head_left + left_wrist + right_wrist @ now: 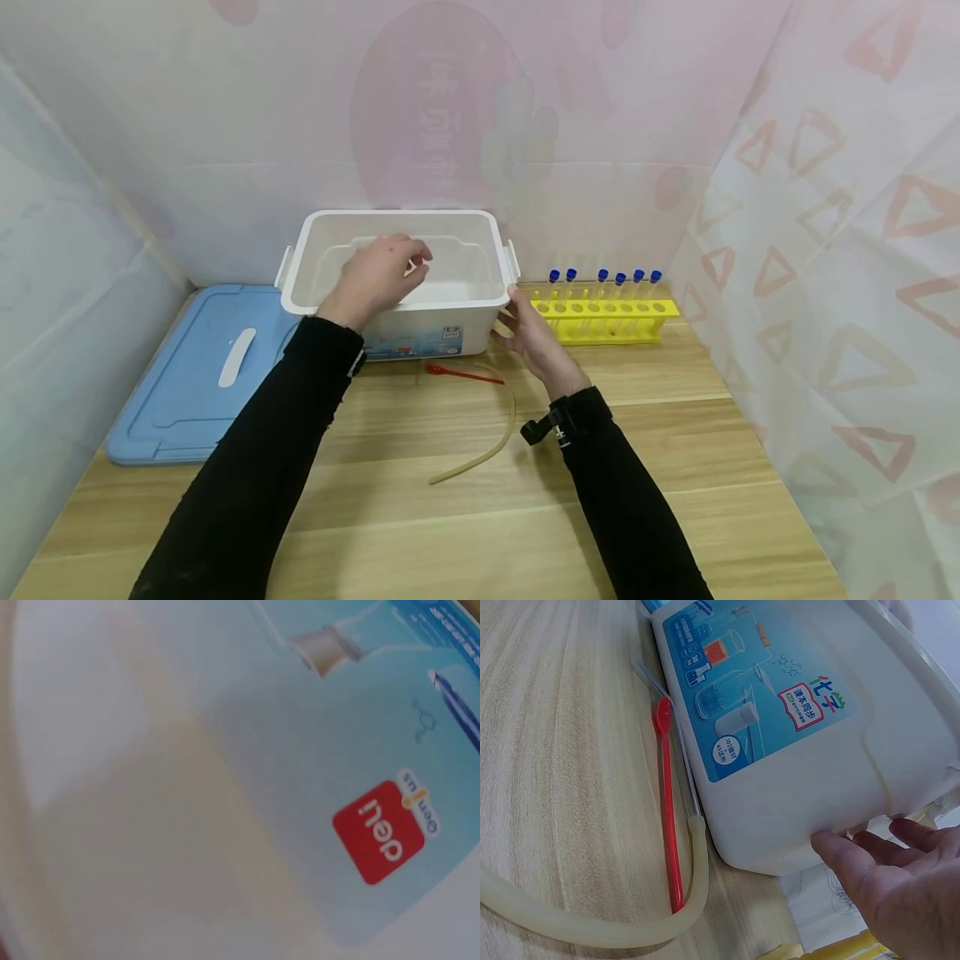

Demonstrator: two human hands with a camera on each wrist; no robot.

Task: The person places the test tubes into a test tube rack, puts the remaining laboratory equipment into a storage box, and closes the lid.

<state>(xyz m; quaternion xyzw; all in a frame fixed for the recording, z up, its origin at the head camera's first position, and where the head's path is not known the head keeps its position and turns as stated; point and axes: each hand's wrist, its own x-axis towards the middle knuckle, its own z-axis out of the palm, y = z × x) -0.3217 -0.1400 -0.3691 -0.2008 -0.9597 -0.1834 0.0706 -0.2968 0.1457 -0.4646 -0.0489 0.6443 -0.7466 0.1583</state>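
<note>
A white plastic box (412, 329) with a blue label (739, 690) stands on the table with its top uncovered. My left hand (381, 279) is over the box's opening, its fingers loosely bent, and I see nothing held in it. The left wrist view shows only the box's wall and label (375, 750) close up, without the hand. At the box's right front corner, my right hand (534, 337) rests its thumb and fingers against the side. In the right wrist view its fingers (847, 855) touch the wall below the rim; some fingertips are hidden.
A red spoon (465, 373), a glass tube (686, 761) and curved rubber tubing (512, 417) lie before the box. To the right stands a yellow rack (600, 308) with several blue-capped test tubes (603, 277). A blue lid (187, 375) lies left on the wooden table (420, 542).
</note>
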